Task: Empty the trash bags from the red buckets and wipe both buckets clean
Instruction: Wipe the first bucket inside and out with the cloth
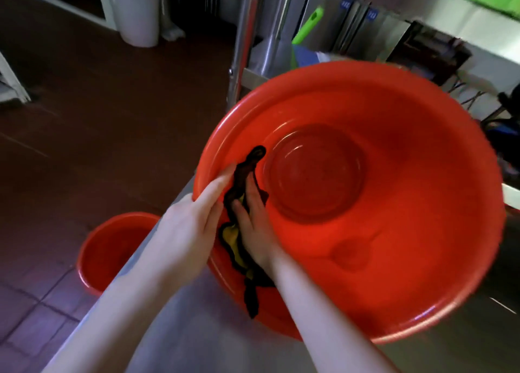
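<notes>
A large red bucket [408,203] lies tilted on a steel counter with its mouth toward me and no bag inside. My left hand [191,218] grips its left rim from outside. My right hand [253,226] is inside the bucket, pressing a yellow cloth with a dark edge [236,243] flat against the left inner wall. A second red bucket [112,248] stands upright on the tiled floor at the lower left, partly hidden behind the counter edge and my left forearm.
The steel counter [202,330] runs under the bucket to the bottom edge. A steel post [242,49] rises behind the bucket. A white bin [138,15] stands on the dark floor at the back. A green handle [306,26] leans behind.
</notes>
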Motion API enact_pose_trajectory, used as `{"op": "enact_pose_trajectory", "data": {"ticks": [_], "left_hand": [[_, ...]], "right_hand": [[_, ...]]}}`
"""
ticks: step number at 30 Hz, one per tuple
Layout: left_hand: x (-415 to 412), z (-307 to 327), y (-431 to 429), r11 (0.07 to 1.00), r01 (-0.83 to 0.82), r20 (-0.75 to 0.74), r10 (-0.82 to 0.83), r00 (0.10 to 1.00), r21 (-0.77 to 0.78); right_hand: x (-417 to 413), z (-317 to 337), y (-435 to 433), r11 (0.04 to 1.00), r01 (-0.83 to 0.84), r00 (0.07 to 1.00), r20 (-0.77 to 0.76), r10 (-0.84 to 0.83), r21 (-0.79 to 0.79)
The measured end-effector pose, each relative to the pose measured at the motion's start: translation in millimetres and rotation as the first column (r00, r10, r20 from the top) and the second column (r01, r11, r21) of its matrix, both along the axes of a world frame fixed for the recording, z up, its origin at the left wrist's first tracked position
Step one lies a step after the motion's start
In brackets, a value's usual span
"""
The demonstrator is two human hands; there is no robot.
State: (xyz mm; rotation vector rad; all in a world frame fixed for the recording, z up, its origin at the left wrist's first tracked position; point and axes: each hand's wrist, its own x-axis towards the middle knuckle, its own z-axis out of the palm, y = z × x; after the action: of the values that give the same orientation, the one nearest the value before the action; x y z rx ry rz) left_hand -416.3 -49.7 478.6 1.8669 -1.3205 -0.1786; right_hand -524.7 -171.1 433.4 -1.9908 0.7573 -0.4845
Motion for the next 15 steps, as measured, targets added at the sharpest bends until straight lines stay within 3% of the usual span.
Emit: {"op": "enact_pose_trajectory", "data": {"ticks": [3,5,8,10,11,13,15], "left_hand": [[28.5,27.3,7.7,0.996,-0.043,0.028,0.040,0.999,0.081],[44.3,40.0,17.8,0.988,-0.015,0.021,0.011,1.000,0.155],[58.5,55.6,32.2,0.982,0.031,0.058,-0.042,0.997,0.185],[62.6,65.7,33.9,0.982,0.054,0.106,-0.074,0.992,0.180],[63.4,70.4,32.9,0.982,0.057,0.115,-0.079,0.990,0.181],[62.6,78.1,29.9,0.982,0.043,0.120,-0.067,0.991,0.186],[59.9,82.6,29.4,0.983,0.022,0.148,-0.050,0.988,0.183]], "right_hand": [[3.5,-8.0,-0.7,0.996,-0.082,0.969,-0.231,0.084,0.016],[-7.0,-12.1,-2.4,0.993,-0.120,0.881,-0.458,0.115,0.019],[-29.1,-7.3,-8.3,0.998,-0.029,0.615,-0.788,-0.024,-0.052],[-40.7,2.2,-8.4,0.989,-0.071,0.420,-0.903,-0.089,-0.130],[-43.6,6.6,-7.9,0.985,-0.092,0.371,-0.923,-0.099,-0.143],[-43.5,12.2,-6.5,0.982,-0.081,0.371,-0.920,-0.127,-0.168],[-41.9,14.0,-5.4,0.976,0.004,0.455,-0.869,-0.195,-0.217]]}}
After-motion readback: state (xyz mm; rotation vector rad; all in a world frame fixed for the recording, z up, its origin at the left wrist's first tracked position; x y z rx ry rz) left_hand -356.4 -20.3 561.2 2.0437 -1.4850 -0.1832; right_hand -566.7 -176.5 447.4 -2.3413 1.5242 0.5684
